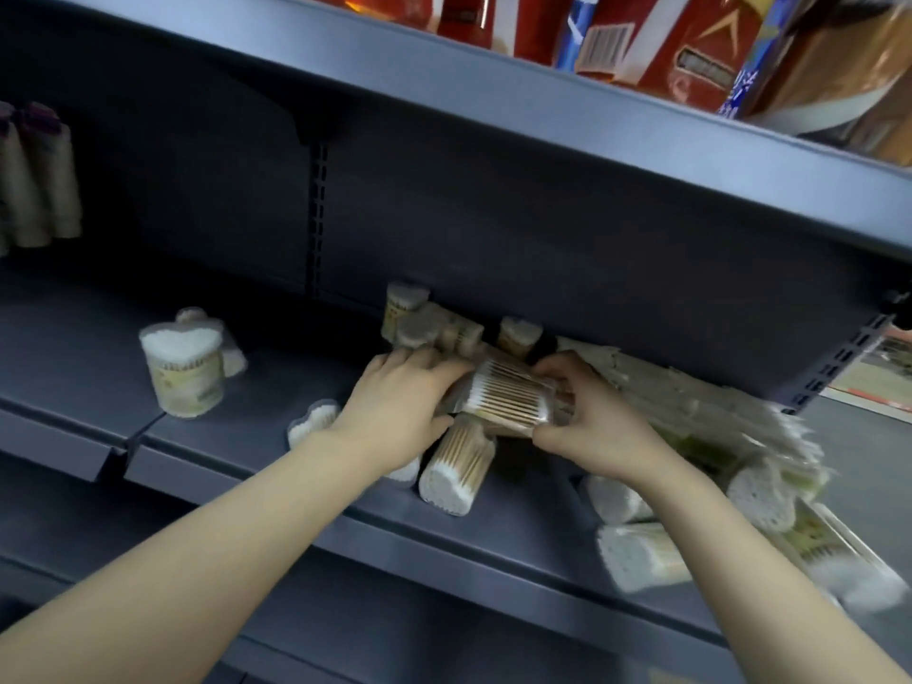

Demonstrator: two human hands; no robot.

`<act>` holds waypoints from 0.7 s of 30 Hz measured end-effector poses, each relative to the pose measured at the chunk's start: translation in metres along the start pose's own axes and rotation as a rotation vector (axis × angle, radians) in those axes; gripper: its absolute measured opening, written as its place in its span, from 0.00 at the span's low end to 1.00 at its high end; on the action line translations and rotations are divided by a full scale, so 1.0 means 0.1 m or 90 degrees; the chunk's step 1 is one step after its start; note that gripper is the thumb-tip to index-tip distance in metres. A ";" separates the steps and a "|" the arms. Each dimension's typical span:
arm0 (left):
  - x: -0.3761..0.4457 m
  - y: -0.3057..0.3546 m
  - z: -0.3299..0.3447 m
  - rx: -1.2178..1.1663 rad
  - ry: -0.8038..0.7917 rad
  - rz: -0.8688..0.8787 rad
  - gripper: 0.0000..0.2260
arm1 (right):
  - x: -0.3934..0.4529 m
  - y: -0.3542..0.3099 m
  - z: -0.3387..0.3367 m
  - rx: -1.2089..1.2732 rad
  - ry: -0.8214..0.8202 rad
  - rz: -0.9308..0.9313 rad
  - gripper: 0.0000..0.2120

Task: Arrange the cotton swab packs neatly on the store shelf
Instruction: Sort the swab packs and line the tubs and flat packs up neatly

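Both hands hold one flat clear pack of cotton swabs [508, 393] over the dark grey shelf [276, 417]. My left hand [402, 402] grips its left end and my right hand [589, 422] grips its right end. A heart-shaped tub of swabs [183, 370] stands upright at the left. Another tub [456, 469] lies on its side below the held pack. Several more tubs [424, 323] sit jumbled at the back. A loose heap of flat packs [715, 417] spreads to the right.
The upper shelf [543, 111] hangs low over the work area and carries red and blue packages [691, 46]. Brown rolls [39, 180] stand at the far left. More tubs [641, 555] lie near the front edge at the right.
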State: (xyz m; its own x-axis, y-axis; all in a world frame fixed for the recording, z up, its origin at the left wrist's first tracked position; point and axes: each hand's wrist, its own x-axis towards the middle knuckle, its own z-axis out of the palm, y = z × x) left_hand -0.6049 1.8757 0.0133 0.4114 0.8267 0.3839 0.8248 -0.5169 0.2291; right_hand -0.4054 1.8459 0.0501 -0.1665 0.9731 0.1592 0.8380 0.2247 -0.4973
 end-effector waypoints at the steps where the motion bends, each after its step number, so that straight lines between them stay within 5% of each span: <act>1: 0.01 0.03 0.02 -0.008 0.006 0.018 0.26 | -0.03 0.03 -0.02 0.009 -0.003 0.003 0.25; 11: 0.22 0.22 0.09 -0.067 0.045 0.171 0.16 | -0.20 0.23 -0.20 0.036 -0.027 0.037 0.25; 18: 0.30 0.33 0.12 -0.107 -0.006 0.192 0.16 | -0.25 0.31 -0.19 0.021 -0.030 0.042 0.20; 21: 0.33 0.38 0.17 -0.126 -0.027 0.155 0.24 | -0.26 0.32 -0.19 -0.005 -0.018 0.042 0.22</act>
State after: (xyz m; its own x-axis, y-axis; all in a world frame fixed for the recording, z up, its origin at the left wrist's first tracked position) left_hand -0.5538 1.8869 0.0191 0.6072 0.6796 0.4116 0.6101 -0.7307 0.3065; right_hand -0.3642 1.8264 0.0464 -0.1252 0.9868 0.1025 0.8515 0.1599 -0.4994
